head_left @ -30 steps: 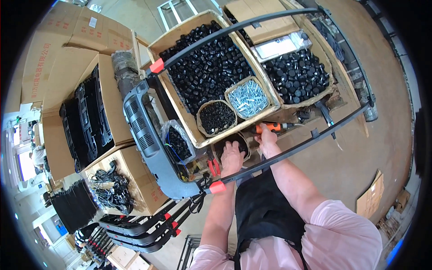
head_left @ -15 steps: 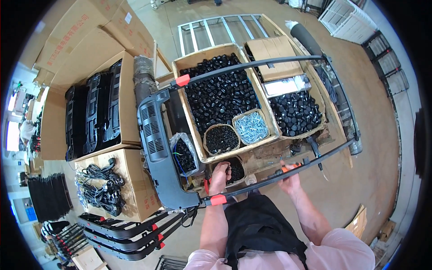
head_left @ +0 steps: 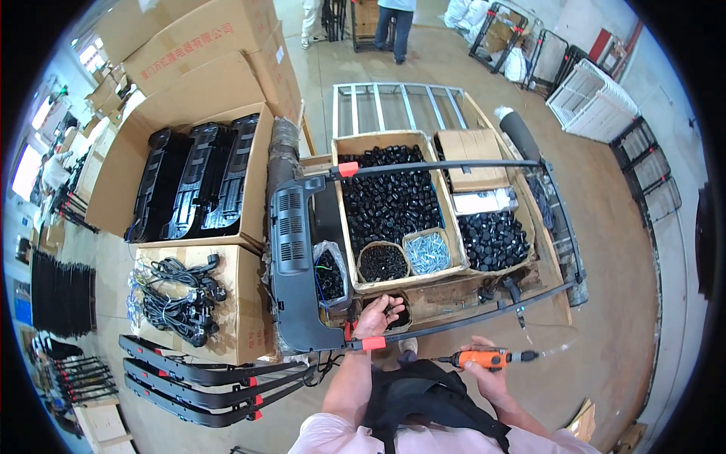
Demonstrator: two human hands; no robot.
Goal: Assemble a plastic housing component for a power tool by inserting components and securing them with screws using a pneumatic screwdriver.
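Observation:
A black tube frame (head_left: 454,321) with a dark vented plastic housing (head_left: 295,234) on its left side lies across the bench. My right hand (head_left: 490,380) grips an orange power screwdriver (head_left: 482,359), its bit pointing right, just on my side of the frame's near tube. My left hand (head_left: 376,316) reaches over that tube beside a red corner piece (head_left: 373,343). Its fingers are curled together at a small tub (head_left: 409,318) of dark parts; what they hold is too small to make out.
Beyond the near tube stands a wooden box (head_left: 344,227) of black caps, with blue-silver screws (head_left: 428,252) in a smaller tub. Round black caps (head_left: 493,240) fill a carton at right. Left are bundled cables (head_left: 181,295) on a carton and black housings (head_left: 200,181) in another. Another powered driver (head_left: 513,290) lies at the right.
My right hand has drawn the orange screwdriver out from the frame's near tube toward me, so it shows fully. My left hand stays by the small tub. The whole view has shifted.

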